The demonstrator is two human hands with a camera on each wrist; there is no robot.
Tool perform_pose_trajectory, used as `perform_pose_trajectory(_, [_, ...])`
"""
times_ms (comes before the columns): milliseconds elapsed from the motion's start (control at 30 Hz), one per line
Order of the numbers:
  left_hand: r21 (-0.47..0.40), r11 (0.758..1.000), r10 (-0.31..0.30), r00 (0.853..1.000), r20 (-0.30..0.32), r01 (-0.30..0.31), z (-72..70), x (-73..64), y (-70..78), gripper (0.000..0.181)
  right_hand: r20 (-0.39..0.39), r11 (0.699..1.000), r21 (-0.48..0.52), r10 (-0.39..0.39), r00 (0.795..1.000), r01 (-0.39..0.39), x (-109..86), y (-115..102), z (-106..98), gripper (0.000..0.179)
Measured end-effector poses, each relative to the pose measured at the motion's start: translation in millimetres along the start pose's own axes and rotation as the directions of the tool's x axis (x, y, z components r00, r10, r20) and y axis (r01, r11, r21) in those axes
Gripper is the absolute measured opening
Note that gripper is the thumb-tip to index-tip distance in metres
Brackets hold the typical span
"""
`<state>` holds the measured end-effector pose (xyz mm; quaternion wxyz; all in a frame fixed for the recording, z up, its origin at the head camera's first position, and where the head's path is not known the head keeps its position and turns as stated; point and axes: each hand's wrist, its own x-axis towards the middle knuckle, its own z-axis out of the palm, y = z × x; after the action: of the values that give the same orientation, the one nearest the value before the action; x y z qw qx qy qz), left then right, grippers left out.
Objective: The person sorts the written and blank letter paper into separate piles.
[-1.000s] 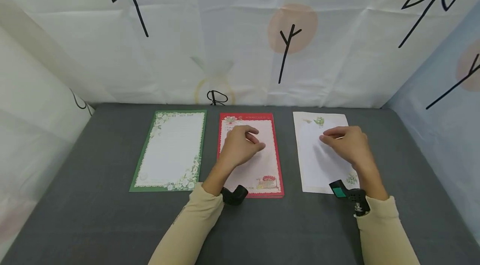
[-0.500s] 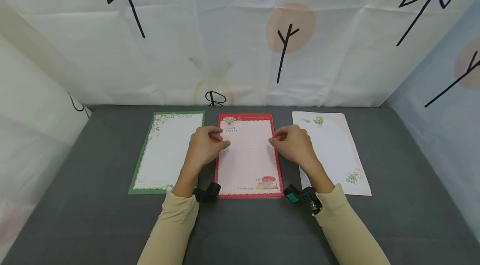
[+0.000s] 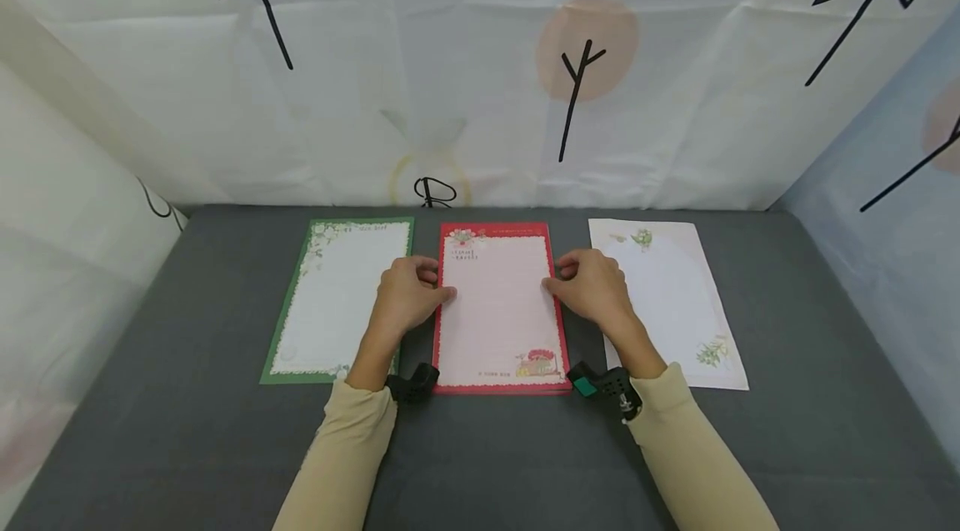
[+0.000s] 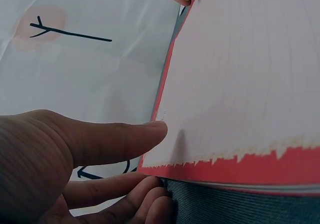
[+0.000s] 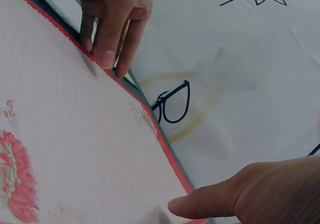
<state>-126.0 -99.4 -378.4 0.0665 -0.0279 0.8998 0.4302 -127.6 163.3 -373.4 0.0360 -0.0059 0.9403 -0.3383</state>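
In the head view a stack of red-bordered letter paper [image 3: 495,314] lies at the middle of the table, pink inside with printed flowers. My left hand [image 3: 405,293] is at its left edge. The left wrist view shows that thumb [image 4: 125,141] over the sheet, its shadow beside it, and the curled fingers [image 4: 145,199] along the side. At the right edge is my right hand [image 3: 592,285]. In the right wrist view its thumb [image 5: 205,201] reaches over the border; its other fingers are hidden there. Neither hand plainly pinches the paper.
Green-bordered letter paper [image 3: 341,298] lies to the left, partly under my left forearm. White letter paper with leaf prints [image 3: 667,298] lies to the right, partly behind my right hand. A grey cloth covers the table [image 3: 480,464]. White printed curtains [image 3: 337,97] stand behind.
Both hands have moved left from over the red-bordered and white papers to opposite sides of the red-bordered stack. In the last half second they have come slightly closer to its edges.
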Motion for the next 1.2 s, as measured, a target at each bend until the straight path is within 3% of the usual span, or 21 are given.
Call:
perform_pose_trajectory(200, [-0.023, 1.0, -0.008, 1.0, 0.027, 0.008, 1.0, -0.2, 1.0, 0.048, 0.05, 1.0, 0.018, 0.021, 0.999, -0.022, 1.6, 3.2, -1.8, 0.041])
perform_pose_trajectory(467, [-0.019, 1.0, -0.002, 1.0, 0.0, 0.002, 0.8, -2.3, 4.9, 0.049, 0.087, 1.0, -0.001, 0.022, 0.996, -0.022, -0.6, -2.5, -5.5, 0.042])
perform_pose_trajectory(633, [-0.061, 0.998, 0.011, 1.0, -0.02, -0.012, 1.2, -2.6, 6.4, 0.045, 0.09, 1.0, 0.007, 0.005, 0.996, -0.006, -3.4, -7.4, -10.3, 0.043])
perform_pose_trajectory(900, [-0.185, 0.982, 0.035, 0.998, -0.043, -0.043, 2.2, -3.1, 7.2, 0.042, 0.11, 0.988, 0.155, -0.012, 0.994, -0.005, -6.0, -8.0, -16.2, 0.048])
perform_pose_trajectory(1200, [-0.296, 0.955, 0.004, 0.999, -0.053, -0.019, -0.4, -5.3, 6.4, 0.044, 0.135, 0.958, 0.288, -0.04, 0.99, -0.001, -6.6, -8.1, -16.8, 0.048])
